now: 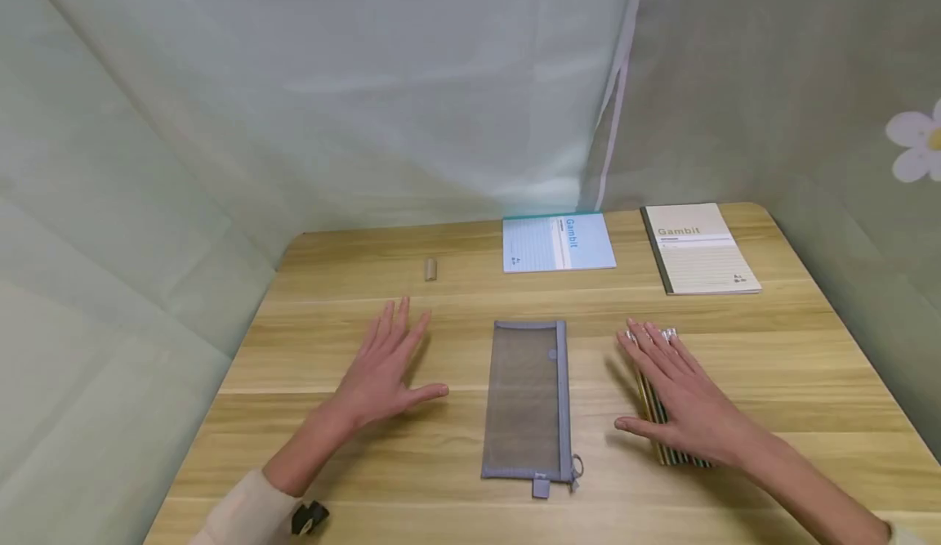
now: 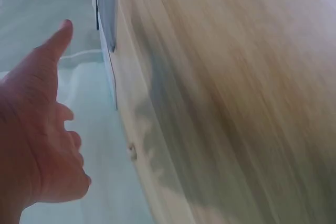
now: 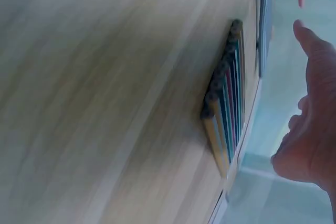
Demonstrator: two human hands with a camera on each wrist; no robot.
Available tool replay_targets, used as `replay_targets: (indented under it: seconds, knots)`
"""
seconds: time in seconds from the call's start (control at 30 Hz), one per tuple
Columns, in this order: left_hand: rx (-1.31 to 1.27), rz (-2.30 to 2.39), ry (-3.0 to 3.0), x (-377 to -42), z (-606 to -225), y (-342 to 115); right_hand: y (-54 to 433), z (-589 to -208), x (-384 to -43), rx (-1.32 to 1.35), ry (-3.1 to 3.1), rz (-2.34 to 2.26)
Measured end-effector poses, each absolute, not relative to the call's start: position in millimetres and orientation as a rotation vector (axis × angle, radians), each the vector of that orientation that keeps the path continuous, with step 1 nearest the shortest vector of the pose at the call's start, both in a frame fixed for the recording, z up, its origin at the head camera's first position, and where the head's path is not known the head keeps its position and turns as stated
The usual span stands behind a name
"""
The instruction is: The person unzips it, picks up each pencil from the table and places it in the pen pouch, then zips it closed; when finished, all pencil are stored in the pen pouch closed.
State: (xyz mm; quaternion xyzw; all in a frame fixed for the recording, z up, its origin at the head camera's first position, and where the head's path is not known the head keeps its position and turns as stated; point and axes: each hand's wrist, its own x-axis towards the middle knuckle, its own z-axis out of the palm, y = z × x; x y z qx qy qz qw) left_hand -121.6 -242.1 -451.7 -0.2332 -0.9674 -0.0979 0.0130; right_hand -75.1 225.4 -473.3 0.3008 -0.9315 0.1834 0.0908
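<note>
My left hand [image 1: 385, 373] is held over the left half of the table, fingers straight and thumb out to the side, with nothing in it. A shadow of it falls on the wood in the left wrist view. Flat between the two hands lies a grey-purple mesh zip pouch [image 1: 524, 402] with a ring on its zip pull. My right hand [image 1: 687, 402], also with fingers extended, is above a row of several slim coloured pencils [image 3: 226, 90] and hides most of them in the head view. A gap separates that hand from the pencils in the right wrist view.
A blue notebook [image 1: 555, 243] and a cream notebook [image 1: 702, 251] lie along the table's back edge. Left of them is a small brownish block [image 1: 430, 269]. A black object [image 1: 309, 518] shows beside the left sleeve. Fabric curtains [image 1: 441, 96] surround the wooden table [image 1: 353, 267].
</note>
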Motion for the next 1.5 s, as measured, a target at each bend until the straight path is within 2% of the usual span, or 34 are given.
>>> replay_targets:
  seconds: [0.33,0.7,0.83,1.1,1.5]
  knots:
    - [-0.815,-0.926,-2.957,-122,-452,-209,190,-480,-73,1.094,-2.666,0.818]
    - [-1.097,-1.231,-2.851,-111,-463,-165,172,-484,-67,1.171,-2.601,1.141]
    - [-1.218,-1.245,-2.848,-104,-467,-152,169,-489,-63,1.249,-2.578,1.257]
    - [-1.447,-1.255,-2.858,-87,-481,-132,166,-498,-56,1.317,-2.565,1.192]
    - [-1.656,-0.734,-2.859,-72,-492,-120,158,-505,-50,1.291,-2.532,1.131]
